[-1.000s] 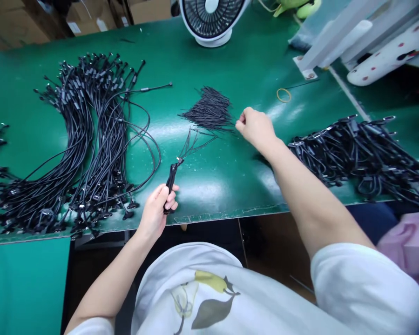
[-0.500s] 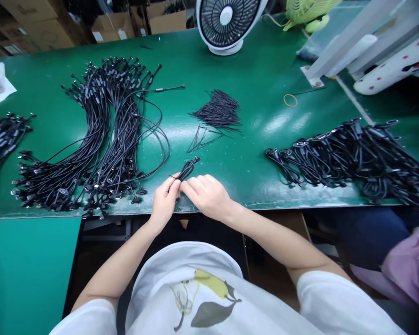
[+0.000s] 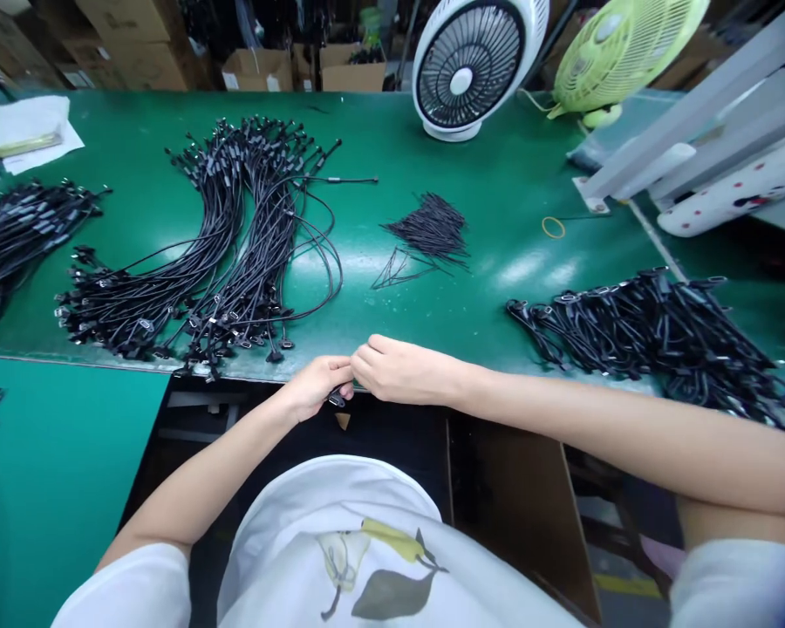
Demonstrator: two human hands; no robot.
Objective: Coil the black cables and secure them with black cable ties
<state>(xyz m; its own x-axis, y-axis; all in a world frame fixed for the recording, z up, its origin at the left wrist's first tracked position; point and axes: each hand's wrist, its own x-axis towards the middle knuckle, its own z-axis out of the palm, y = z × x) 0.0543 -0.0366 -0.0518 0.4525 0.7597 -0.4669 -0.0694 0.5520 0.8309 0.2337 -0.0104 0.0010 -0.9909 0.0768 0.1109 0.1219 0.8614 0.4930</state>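
My left hand (image 3: 318, 387) is closed on a coiled black cable at the bench's front edge. One end of it, a black plug (image 3: 336, 398) with a metal mouth, pokes out below the fingers. My right hand (image 3: 392, 371) is closed over the rest of the coil, its fingertips meeting those of the left, and hides most of it. Beyond the hands lies a pile of short black ties (image 3: 428, 227), with a few loose ones in front. To the left spreads a large curved bunch of uncoiled black cables (image 3: 228, 253).
Coiled cables (image 3: 634, 331) lie heaped at right on the green bench (image 3: 419, 323). Another cable bunch (image 3: 19, 235) is at far left. A white fan (image 3: 461, 78), a green fan (image 3: 618, 52), a yellow rubber band (image 3: 553, 228) and a grey metal frame (image 3: 660, 113) stand or lie farther back.
The camera view has shifted. My right hand has turned over the coil and covers it, its elbow swung outward to the right. Both hands are nearer the bench edge.
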